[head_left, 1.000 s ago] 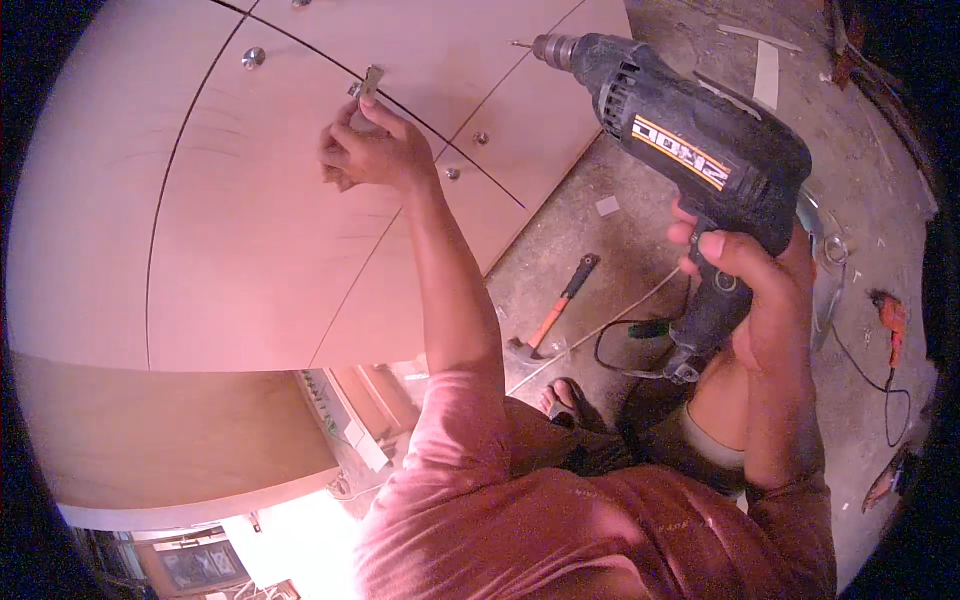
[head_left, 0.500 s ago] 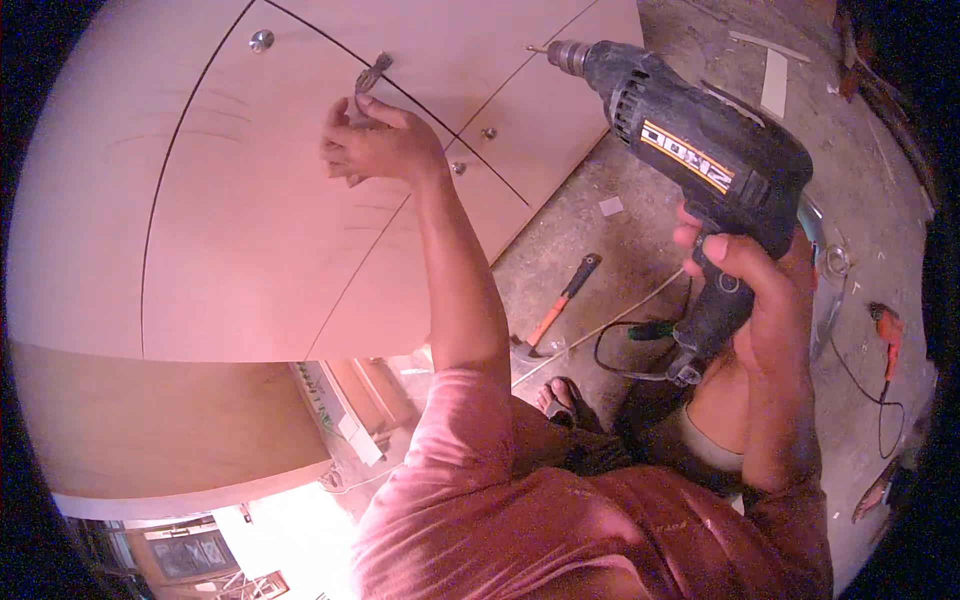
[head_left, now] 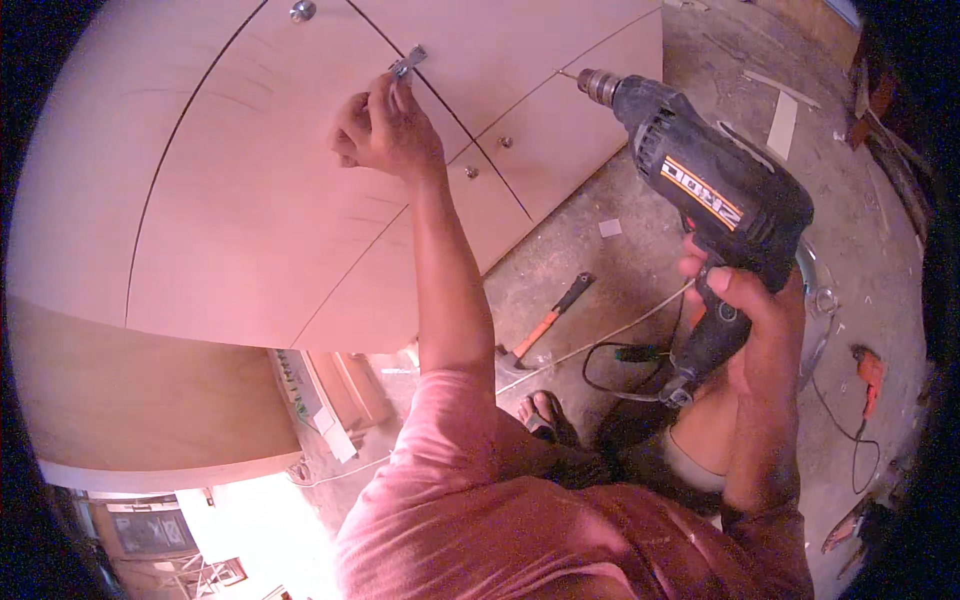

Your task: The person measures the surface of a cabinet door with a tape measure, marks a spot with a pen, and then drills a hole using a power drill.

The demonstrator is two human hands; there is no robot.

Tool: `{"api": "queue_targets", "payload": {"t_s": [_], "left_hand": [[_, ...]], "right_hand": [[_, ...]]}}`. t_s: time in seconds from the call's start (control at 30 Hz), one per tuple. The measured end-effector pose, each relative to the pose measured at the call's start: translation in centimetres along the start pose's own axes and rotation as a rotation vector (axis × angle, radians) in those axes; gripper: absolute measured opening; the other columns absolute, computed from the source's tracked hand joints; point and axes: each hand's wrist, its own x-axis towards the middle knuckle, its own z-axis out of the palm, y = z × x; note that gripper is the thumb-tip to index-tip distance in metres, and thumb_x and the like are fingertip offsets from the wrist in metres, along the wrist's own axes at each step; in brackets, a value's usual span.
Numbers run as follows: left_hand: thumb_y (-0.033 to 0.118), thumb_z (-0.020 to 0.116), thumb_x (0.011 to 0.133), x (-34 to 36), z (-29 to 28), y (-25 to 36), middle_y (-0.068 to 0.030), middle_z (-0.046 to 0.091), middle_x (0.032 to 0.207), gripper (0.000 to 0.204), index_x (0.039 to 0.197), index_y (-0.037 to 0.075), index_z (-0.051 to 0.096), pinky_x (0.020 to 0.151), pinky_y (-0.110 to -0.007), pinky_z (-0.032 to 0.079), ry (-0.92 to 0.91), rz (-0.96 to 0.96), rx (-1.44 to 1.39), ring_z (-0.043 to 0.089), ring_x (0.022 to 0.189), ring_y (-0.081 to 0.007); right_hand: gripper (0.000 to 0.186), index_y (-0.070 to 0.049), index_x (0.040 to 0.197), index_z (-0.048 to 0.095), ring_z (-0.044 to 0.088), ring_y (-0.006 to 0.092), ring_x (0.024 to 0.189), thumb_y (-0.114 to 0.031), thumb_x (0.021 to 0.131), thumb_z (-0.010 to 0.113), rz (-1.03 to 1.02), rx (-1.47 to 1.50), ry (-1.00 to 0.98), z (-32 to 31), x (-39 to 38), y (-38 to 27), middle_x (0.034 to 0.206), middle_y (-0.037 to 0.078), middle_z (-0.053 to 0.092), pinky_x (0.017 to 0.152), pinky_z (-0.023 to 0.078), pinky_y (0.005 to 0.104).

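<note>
My left hand (head_left: pixel 388 130) reaches up to a pale cabinet front (head_left: pixel 250 190). Its thumb and fingertips pinch the lower end of a small metal latch (head_left: pixel 414 58), which lies across the dark seam between two doors. How the latch is fastened cannot be made out. In my right hand (head_left: pixel 740 285) is a black power drill (head_left: pixel 715 165), gripped by its handle with a finger near the trigger. The drill's chuck (head_left: pixel 598 86) carries a thin bit that points left, toward the cabinet, apart from the latch.
Round metal knobs (head_left: pixel 303 11) dot the doors. On the concrete floor lie a hammer (head_left: pixel 548 320) with an orange and black handle, a corded orange tool (head_left: pixel 868 382) and wood strips (head_left: pixel 783 125). The drill's cable (head_left: pixel 590 375) loops near my sandalled foot (head_left: pixel 540 412).
My left fingers have shifted along the latch, which now shows more sharply. The drill stays in my right hand, and the whole view has shifted slightly.
</note>
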Motion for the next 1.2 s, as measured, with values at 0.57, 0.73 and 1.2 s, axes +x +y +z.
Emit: {"api": "queue_targets", "payload": {"t_s": [0.57, 0.73, 1.2], "left_hand": [[0.02, 0.073, 0.087, 5.8, -1.1, -2.9, 0.0148, 0.07, 0.101, 0.013, 0.095, 0.03, 0.075, 0.086, -0.035, 0.043, -0.183, 0.73, 0.042, 0.061, 0.106, -0.0129], [0.021, 0.075, 0.087, 6.6, -1.0, -2.0, 0.0113, 0.069, 0.097, 0.006, 0.087, 0.024, 0.069, 0.081, -0.037, 0.045, -0.198, 0.712, -0.01, 0.063, 0.101, -0.0152], [0.027, 0.078, 0.086, 5.6, -0.6, -2.8, 0.0076, 0.068, 0.093, 0.016, 0.083, 0.02, 0.064, 0.082, -0.037, 0.043, -0.18, 0.686, -0.02, 0.064, 0.099, -0.0167]], "right_hand": [[0.046, 0.0, 0.125, 0.063, 0.073, 0.0245, 0.09, -0.005, 0.078, 0.065, 0.063, -0.02, -0.047, 0.2, -0.4, -0.9, 0.106, 0.014, 0.073, 0.075, 0.059, 0.0353], [0.045, -0.001, 0.125, 0.063, 0.073, 0.0243, 0.091, -0.005, 0.081, 0.065, 0.07, 0.037, -0.057, 0.0, 0.2, -1.5, 0.107, 0.014, 0.073, 0.076, 0.059, 0.0351], [0.044, -0.001, 0.124, 0.063, 0.073, 0.0245, 0.091, -0.009, 0.081, 0.067, 0.053, 0.008, -0.046, 0.1, 0.3, -1.0, 0.106, 0.013, 0.073, 0.075, 0.059, 0.0348]]}}
